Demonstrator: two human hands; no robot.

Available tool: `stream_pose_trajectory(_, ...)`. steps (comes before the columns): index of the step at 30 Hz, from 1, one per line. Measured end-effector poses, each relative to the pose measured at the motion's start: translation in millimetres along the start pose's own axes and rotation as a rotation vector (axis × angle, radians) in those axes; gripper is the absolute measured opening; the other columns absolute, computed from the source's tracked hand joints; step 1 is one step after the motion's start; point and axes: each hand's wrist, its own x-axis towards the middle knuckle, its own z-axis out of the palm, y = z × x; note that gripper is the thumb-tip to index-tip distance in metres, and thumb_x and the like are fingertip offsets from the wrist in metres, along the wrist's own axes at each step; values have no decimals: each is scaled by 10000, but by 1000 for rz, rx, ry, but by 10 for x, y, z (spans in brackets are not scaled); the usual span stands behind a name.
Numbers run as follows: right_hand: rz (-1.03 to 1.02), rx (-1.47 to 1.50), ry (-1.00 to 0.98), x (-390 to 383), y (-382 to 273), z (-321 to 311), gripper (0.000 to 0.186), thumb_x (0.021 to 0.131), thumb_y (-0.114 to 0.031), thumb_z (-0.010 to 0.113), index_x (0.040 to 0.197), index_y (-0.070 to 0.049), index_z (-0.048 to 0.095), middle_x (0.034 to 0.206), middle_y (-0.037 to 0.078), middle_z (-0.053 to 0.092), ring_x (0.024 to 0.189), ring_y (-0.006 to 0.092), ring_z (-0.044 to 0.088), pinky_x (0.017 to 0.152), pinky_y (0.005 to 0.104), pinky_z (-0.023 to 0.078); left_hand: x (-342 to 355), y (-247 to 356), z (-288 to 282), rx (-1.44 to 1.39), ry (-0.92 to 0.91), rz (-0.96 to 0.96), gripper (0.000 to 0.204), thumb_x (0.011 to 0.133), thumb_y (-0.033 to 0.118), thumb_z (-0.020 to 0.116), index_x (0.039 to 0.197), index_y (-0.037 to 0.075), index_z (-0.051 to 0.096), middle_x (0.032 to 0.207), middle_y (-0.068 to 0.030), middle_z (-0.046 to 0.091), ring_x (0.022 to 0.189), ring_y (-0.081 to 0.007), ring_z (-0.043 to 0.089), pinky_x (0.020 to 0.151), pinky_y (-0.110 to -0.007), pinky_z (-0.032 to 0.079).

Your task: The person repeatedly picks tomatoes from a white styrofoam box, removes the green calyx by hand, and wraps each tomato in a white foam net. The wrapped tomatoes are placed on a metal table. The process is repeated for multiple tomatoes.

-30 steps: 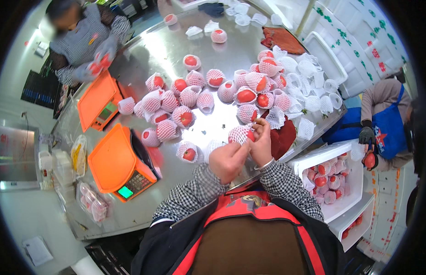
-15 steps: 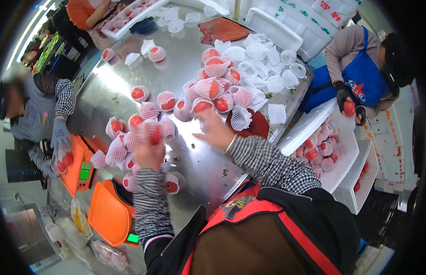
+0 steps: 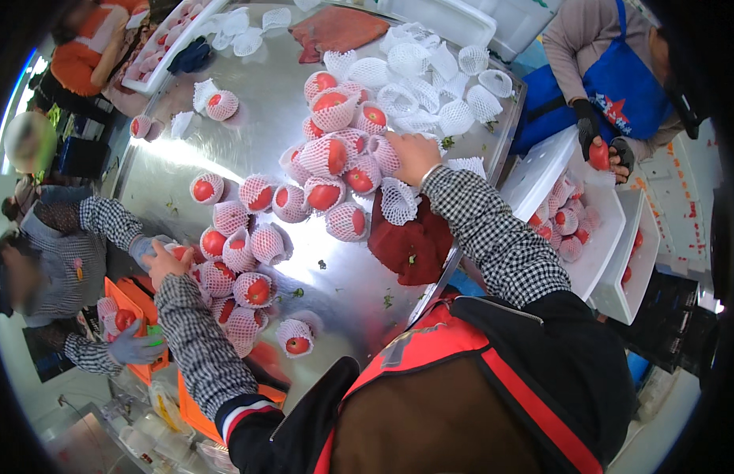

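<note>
My left hand [image 3: 167, 267] is at the left edge of the heap, its thumb and finger on either side of a tomato [image 3: 178, 251]. A co-worker's grey-gloved hand [image 3: 142, 250] is right beside it. Farther off, my right hand [image 3: 415, 156] reaches to the right side of the middle heap. Its fingers curl down against a tomato in a foam net sleeve [image 3: 383, 155], and their tips are hidden. Several more sleeved tomatoes [image 3: 324, 194] lie between my hands. An open foam sleeve [image 3: 399, 201] rests on a dark red cloth [image 3: 414, 245] below my right wrist.
Loose white foam sleeves [image 3: 414, 67] pile up at the back right of the metal table [image 3: 201, 154]. A brown-red cloth [image 3: 335, 30] lies behind. Orange scales stand at the left, with a gloved co-worker. Right of the table, another person holds a tomato [image 3: 598, 155] over a white foam box [image 3: 596, 265].
My left hand has moved left, toward the co-worker's glove. My right hand has moved farther out, onto the middle heap. The co-worker's one glove has come up to the tomatoes.
</note>
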Motion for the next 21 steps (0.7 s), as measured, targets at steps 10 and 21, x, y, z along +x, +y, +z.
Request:
stream_pose_trajectory(10, -124, 318, 35, 190, -301, 157, 950, 684, -69, 721, 1475, -109, 196, 1085, 219, 605, 948, 376, 631, 785, 438, 535, -1788, 1631, -191, -507, 60, 1088, 1085, 524, 344, 899, 1410, 61, 339, 1507, -284, 157, 1370, -459, 255, 1057, -473, 388)
stream_pose_trajectory(21, -297, 474, -52, 600, -1556, 862, 582, 882, -112, 471, 1409, 14, 259, 1125, 301, 563, 946, 399, 634, 802, 466, 528, -1753, 1716, -89, -365, 34, 782, 1098, 481, 443, 887, 1390, 86, 386, 1494, -331, 149, 1362, -508, 222, 1099, -509, 303)
